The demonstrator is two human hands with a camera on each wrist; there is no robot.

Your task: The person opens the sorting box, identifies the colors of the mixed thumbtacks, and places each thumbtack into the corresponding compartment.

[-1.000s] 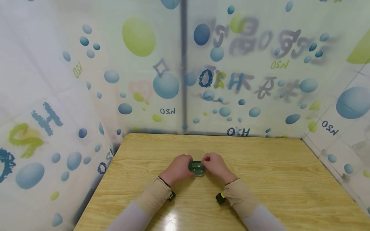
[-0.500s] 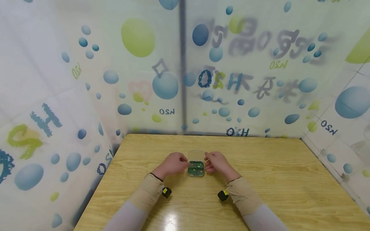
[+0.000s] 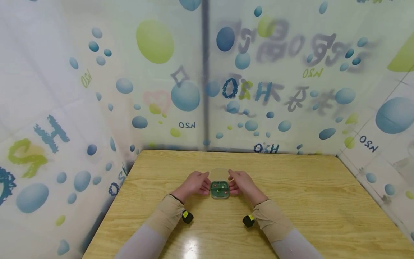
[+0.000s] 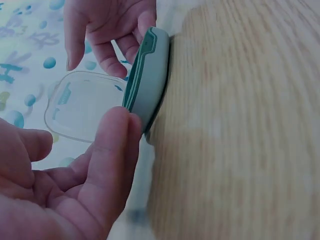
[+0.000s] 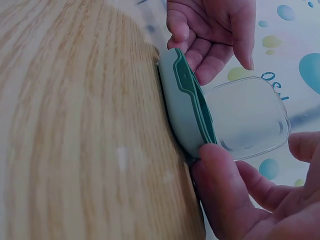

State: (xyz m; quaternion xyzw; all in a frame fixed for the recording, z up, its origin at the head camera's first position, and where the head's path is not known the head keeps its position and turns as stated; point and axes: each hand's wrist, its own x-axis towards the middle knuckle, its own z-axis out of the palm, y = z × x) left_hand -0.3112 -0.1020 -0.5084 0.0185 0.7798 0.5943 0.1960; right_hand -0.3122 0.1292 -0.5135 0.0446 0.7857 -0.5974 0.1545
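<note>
A small green pill box lies on the wooden table, its clear lid swung up at the far side. Dividers split its tray into several compartments, and tiny red and pale green pieces lie in them. My left hand is at the left side of the box with relaxed fingers; in the left wrist view its fingertips touch the box's edge. On the opposite side my right hand has loose fingers, and its fingertips meet the box's edge in the right wrist view. Both thumbs stand apart from the box, near the lid.
The wooden table extends around the box on all sides. Behind and beside it hang pale curtains printed with blue and green dots and lettering. A small black wrist device sits under each forearm.
Both hands have come off the box's top, baring the compartments. The left hand first drew away leftward, then turned its fingers back against the side. The box stays in place with its lid up.
</note>
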